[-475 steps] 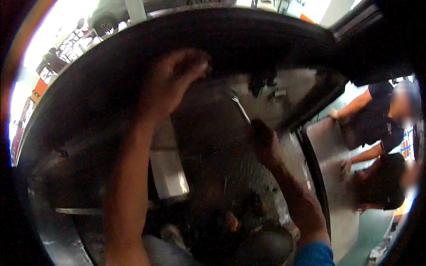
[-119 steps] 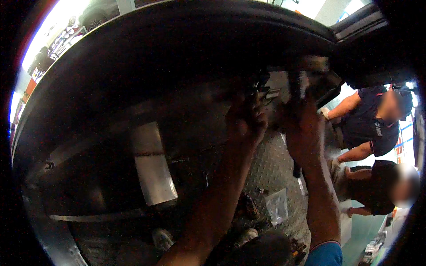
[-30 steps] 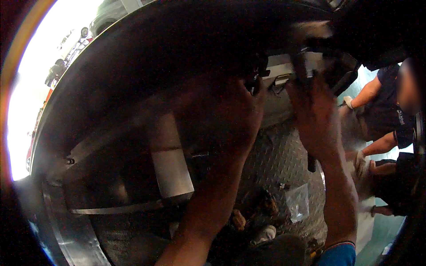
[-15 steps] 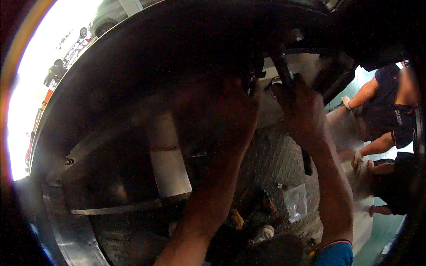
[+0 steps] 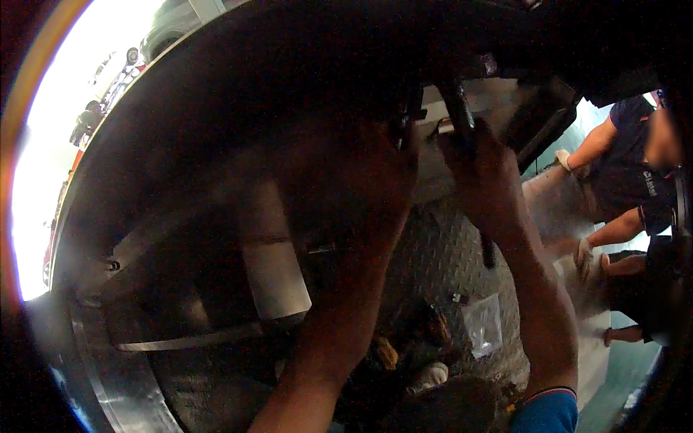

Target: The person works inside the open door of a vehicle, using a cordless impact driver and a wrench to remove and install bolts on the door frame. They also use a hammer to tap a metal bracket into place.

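Deep in the shadow of a dark, curved vehicle arch (image 5: 216,94), both my hands are raised side by side. My right hand (image 5: 487,173) is closed around a dark rod-like tool (image 5: 489,252), whose lower end sticks out below the wrist. Just above its fingers a dark, shiny bar (image 5: 458,105) slants upward; whether it belongs to the tool I cannot tell. My left hand (image 5: 386,162) is closed at a narrow dark part (image 5: 406,123). Its fingers are mostly lost in the dark, so what they hold does not show.
Below lies a diamond-plate floor (image 5: 440,249) with a clear plastic bag (image 5: 482,325) on it. A bare metal strip (image 5: 278,281) stands left of my left forearm. At the right, people in dark shirts, one with a light glove (image 5: 562,159), reach toward a flat surface.
Both hands have shifted slightly left, staying closed. The lower end of the tool in my right hand has swung a little left and up.
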Demonstrator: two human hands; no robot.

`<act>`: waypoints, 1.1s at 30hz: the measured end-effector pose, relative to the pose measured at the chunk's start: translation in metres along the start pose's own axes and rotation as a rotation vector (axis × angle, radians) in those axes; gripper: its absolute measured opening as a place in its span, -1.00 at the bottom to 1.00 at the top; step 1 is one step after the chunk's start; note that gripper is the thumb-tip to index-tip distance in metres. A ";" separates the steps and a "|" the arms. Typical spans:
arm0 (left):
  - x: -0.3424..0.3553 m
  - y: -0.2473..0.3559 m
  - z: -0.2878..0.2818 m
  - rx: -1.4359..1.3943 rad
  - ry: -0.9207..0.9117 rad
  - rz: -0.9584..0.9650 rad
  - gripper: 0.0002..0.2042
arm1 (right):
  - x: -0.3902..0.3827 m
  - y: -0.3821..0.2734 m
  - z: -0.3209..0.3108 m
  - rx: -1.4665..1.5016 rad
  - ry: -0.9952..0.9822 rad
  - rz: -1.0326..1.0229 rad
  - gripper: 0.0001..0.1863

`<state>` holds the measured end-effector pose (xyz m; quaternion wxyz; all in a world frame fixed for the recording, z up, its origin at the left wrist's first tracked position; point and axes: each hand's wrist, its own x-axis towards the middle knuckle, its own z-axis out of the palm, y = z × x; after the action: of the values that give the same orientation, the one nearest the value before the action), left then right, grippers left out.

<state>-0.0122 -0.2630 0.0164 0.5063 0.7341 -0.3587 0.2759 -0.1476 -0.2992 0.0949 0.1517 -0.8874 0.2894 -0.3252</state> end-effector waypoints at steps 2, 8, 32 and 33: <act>-0.010 0.000 0.000 -0.018 -0.033 -0.012 -0.73 | -0.008 0.000 -0.006 0.032 0.054 -0.045 -0.72; -0.008 -0.001 -0.002 -0.092 -0.086 -0.074 -0.74 | 0.003 0.004 0.013 -0.074 -0.052 0.131 -0.76; -0.037 -0.013 -0.011 -2.041 -0.438 -1.497 -0.71 | -0.007 -0.041 -0.013 0.049 0.107 0.241 -0.80; -0.033 -0.011 -0.010 -2.137 -0.446 -1.490 -0.71 | -0.005 -0.039 -0.010 0.000 0.124 0.136 -0.79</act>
<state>-0.0232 -0.2429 -0.0121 0.7922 0.0255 0.0138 -0.6096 -0.1412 -0.2663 0.1176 0.1554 -0.8439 0.3578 -0.3684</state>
